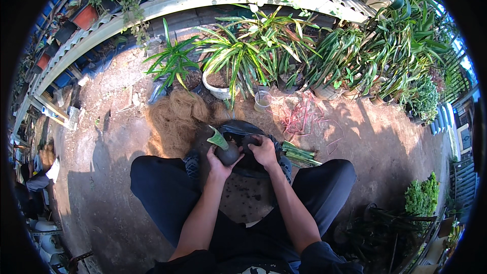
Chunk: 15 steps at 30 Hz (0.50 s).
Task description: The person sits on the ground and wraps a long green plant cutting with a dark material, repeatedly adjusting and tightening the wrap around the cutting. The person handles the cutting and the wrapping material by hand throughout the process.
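Between my knees, my left hand (219, 166) is wrapped round a small, dark, rounded bundle (228, 155), which looks like a black bag or a ball of soil. A broad green leaf cutting (218, 138) with a pale edge sticks up out of it, tilted to the left. My right hand (264, 152) is closed just to the right, its fingertips pinching a dark lump (249, 145) that looks like soil. Beneath and behind both hands stands a black plastic bag (242, 128) with dark contents, partly hidden by my hands.
Brown fibre (177, 114) lies heaped at the far left of the bag. Cut green leaves (300, 153) and tangled red string (299, 116) lie to the right. A clear cup (262, 100), a white pot (217, 91) and several potted plants line the back.
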### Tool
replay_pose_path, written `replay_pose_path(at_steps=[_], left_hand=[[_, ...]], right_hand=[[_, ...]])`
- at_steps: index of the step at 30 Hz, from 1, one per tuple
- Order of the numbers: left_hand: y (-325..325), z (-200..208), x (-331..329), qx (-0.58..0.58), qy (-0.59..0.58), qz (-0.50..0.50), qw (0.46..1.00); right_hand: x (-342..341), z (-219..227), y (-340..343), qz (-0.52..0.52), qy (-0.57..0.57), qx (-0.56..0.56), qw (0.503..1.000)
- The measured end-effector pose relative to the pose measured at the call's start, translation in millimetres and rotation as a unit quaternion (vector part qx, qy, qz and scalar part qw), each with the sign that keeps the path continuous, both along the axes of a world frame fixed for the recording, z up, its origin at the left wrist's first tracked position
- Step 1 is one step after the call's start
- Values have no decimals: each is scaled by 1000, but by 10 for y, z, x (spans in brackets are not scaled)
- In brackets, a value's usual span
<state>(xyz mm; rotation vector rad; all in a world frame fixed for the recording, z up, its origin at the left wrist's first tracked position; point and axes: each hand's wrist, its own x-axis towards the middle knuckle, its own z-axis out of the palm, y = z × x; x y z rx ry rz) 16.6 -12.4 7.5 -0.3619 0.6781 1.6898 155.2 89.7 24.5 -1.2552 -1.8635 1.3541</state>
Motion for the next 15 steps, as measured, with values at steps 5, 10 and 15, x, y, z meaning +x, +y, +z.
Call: replay_pose_path(at_steps=[5,10,15], left_hand=[[21,-30,41,21,1,-19,1000],[72,-15,107,-47,-7,-8,999],[115,-77,149,-63,-2,11,998]], right_hand=[[-118,37,-139,-65,-2,82,995],[-212,105,-311,-83,37,102,991],[-311,155,-445,-67,91,122,986]])
